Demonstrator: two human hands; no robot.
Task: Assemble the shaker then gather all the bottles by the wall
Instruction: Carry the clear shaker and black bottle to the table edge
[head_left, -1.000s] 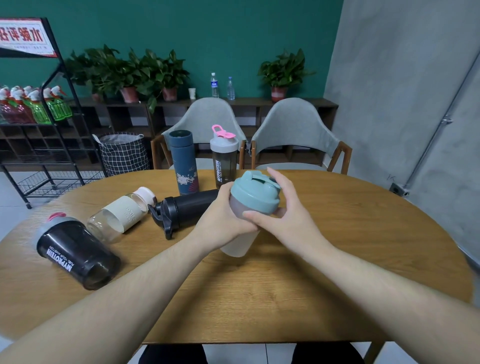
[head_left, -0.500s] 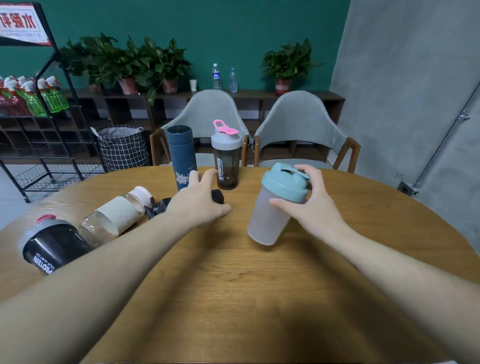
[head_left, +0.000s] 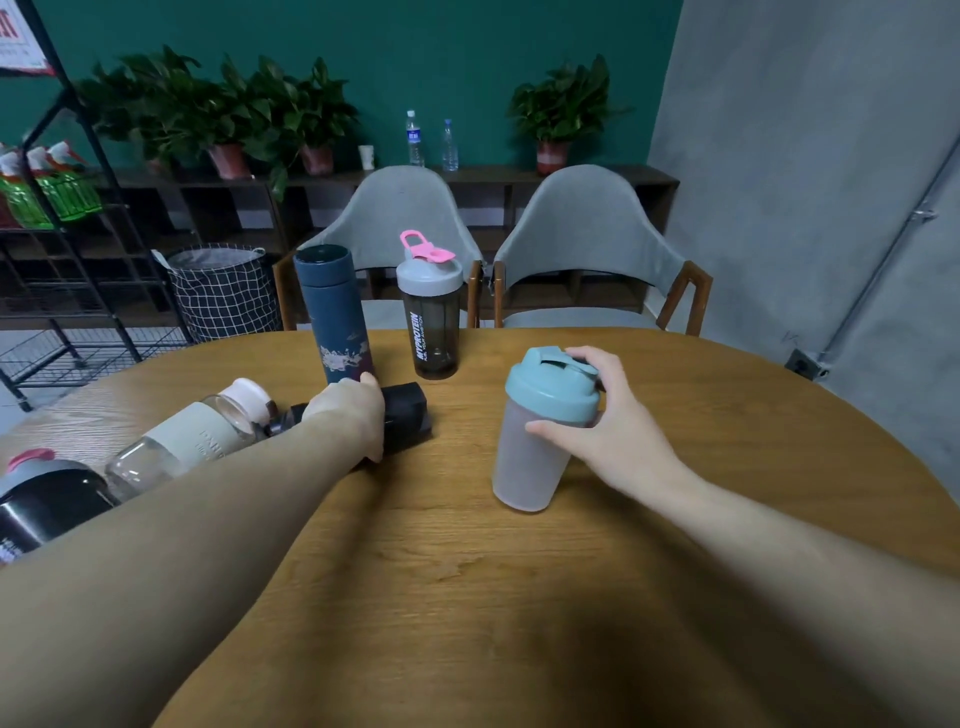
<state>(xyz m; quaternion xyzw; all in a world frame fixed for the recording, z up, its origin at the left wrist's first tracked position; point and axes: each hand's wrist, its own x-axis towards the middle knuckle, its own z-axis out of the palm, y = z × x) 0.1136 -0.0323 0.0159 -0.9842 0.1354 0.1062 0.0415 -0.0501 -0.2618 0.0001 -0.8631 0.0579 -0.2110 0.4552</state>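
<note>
Our right hand (head_left: 613, 441) clamps the lidded shaker (head_left: 540, 441) upright for carrying; our left hand (head_left: 348, 415) curls its fingers around the fallen black bottle (head_left: 405, 415) to lift it.

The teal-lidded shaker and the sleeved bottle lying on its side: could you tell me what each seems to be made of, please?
The teal-lidded shaker: apparently plastic, with a frosted, translucent cup and a matte opaque lid. The sleeved bottle: a clear, glossy body showing reflections, so glass or clear plastic; its cream sleeve looks matte and soft, possibly silicone.
</note>
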